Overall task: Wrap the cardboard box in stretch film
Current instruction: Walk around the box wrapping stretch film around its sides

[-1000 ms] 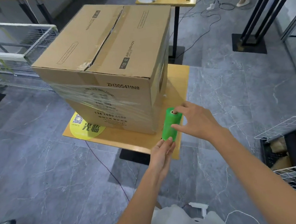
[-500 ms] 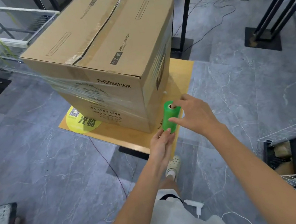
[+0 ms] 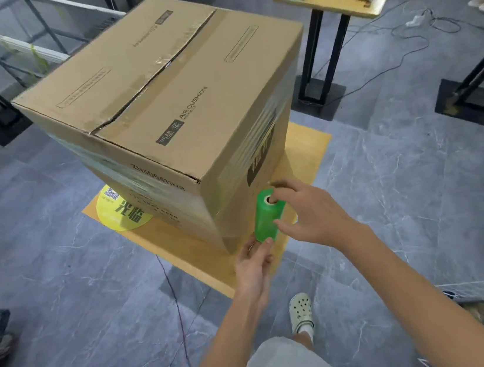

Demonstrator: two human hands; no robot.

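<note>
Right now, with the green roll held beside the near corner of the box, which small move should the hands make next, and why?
Probably carry the green roll along the right face of the cardboard box, upright and pulled taut. The left hand grips its bottom end and the right hand its top, just past the near corner, and film already bands both visible sides.

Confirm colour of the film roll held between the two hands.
The film roll is bright green. The head view, the only one, shows it clearly.
</note>
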